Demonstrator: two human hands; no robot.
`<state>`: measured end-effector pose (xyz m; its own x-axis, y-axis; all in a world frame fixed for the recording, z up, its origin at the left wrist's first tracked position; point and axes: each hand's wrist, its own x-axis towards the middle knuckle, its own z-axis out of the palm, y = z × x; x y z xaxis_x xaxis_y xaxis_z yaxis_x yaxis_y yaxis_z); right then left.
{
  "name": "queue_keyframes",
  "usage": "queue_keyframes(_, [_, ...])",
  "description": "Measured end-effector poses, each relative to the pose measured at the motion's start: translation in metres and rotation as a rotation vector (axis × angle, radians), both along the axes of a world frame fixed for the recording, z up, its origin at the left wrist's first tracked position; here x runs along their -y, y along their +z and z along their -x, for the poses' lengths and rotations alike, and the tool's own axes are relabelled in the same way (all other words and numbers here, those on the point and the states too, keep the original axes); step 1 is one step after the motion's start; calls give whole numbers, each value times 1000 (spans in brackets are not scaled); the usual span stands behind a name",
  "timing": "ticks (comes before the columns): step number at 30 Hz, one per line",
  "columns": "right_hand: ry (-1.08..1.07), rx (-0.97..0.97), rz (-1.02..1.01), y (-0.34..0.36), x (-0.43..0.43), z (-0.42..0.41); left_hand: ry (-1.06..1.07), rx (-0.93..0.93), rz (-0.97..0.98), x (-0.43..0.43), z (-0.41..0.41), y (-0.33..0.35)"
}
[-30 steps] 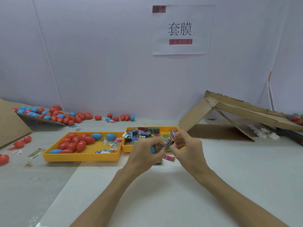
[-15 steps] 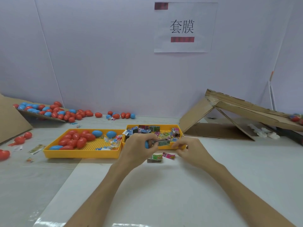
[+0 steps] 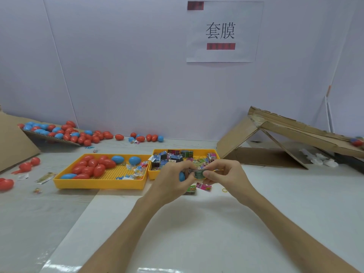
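While the left hand [image 3: 171,183] curls round a blue egg [image 3: 181,176] and pinches one end of a green printed sleeve [image 3: 198,173], the right hand [image 3: 226,174] pinches the opposite end. Both hands meet above the table [image 3: 275,203], just in front of the yellow tray [image 3: 152,174] of printed packets. Two loose sleeves [image 3: 203,187] lie on the table beneath them; a second yellow tray [image 3: 98,183] holds red and blue eggs

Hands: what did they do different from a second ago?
The right hand drew a little rightwards away from the left hand, then came back close. Both kept pinching the green printed wrapper, and the left hand kept the blue egg. Nothing was let go. The two yellow trays and the pink wrapper stayed put.
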<state>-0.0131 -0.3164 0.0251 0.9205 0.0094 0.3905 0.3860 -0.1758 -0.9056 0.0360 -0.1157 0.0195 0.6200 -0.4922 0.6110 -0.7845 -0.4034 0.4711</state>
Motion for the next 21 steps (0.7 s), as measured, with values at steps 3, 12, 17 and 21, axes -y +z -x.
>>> queue_keyframes(3, [-10,4,2,-1,-2,-1,-26,-14,-6,-1,0,-1])
queue_keyframes(12, [-32,34,22,-2,-2,-1,-58,-39,-4,-4,-4,-2])
queue_keyframes(17, [-80,75,87,-4,-2,-1,8,26,-60,-6,-9,-2])
queue_keyframes(21, [-157,139,230,-8,-7,-1,47,-87,-89,-17,-13,3])
